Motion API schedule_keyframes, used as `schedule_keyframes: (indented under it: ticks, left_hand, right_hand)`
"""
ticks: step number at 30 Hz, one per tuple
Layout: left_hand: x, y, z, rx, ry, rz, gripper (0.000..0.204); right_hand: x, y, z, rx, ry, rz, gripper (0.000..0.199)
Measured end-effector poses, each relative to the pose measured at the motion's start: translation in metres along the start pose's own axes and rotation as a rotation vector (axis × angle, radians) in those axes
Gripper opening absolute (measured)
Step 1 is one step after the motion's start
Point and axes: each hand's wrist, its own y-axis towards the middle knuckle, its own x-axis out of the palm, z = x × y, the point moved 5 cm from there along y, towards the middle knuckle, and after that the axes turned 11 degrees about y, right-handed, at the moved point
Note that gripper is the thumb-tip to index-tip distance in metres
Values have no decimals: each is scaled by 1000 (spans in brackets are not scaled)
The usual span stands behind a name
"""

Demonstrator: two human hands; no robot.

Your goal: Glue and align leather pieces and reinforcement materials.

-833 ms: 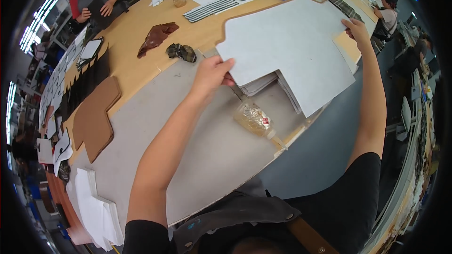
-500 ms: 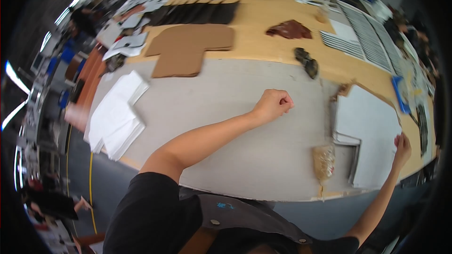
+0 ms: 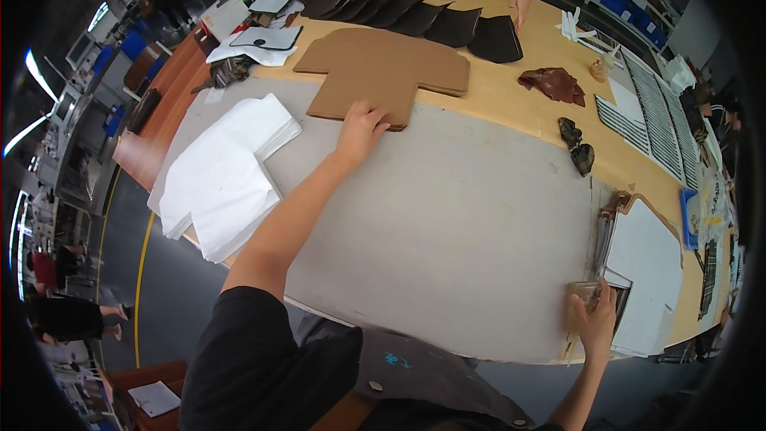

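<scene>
My left hand (image 3: 363, 134) reaches forward to a stack of brown T-shaped panels (image 3: 379, 72). Its bent fingers rest on the near edge, with the thumb close to the corner, gripping that edge. At the right, my right hand (image 3: 597, 323) is over a small beige container (image 3: 576, 311), thumb and fingers apart; whether it touches the container is unclear. Beside that hand lies a stack of white-topped cut pieces (image 3: 650, 271) with brown layers at its edge. Left of my left forearm is a pile of white cut sheets (image 3: 219, 179).
Black curved pieces (image 3: 431, 20) lie in an overlapping row beyond the brown stack. A brown leather scrap (image 3: 552, 85), a dark crumpled cloth (image 3: 576, 146), striped pieces (image 3: 658, 116) and a blue tray (image 3: 689, 211) line the right side. A co-worker's hand (image 3: 523, 6) is at the far edge.
My left hand has moved left and forward onto the brown panels. My right hand has left the white stack's right edge and come over the beige container. The view has shifted.
</scene>
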Motion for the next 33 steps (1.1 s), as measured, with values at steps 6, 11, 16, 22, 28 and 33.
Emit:
schedule_keyframes:
  ticks: [6, 11, 16, 22, 28, 33]
  left_hand:
    - [8, 11, 0, 259, -39, -85, 21]
    - [8, 16, -11, 246, -66, -46, 16]
    - [22, 26, -26, -158, -368, -115, 13]
    - [22, 30, -38, -503, -483, -189, 19]
    - [-11, 31, 18, 191, -16, 193, 16]
    - [-22, -19, 77, 269, -115, 57, 12]
  right_hand:
    - [6, 1, -1, 253, 223, -110, 68]
    - [25, 12, -5, 251, 1027, 170, 56]
    - [76, 33, -21, 255, 2174, -10, 47]
    - [114, 43, -18, 136, 2479, -123, 44]
    - [120, 39, -25, 250, 2499, -76, 44]
    - [120, 41, -29, 342, 2571, 2, 48]
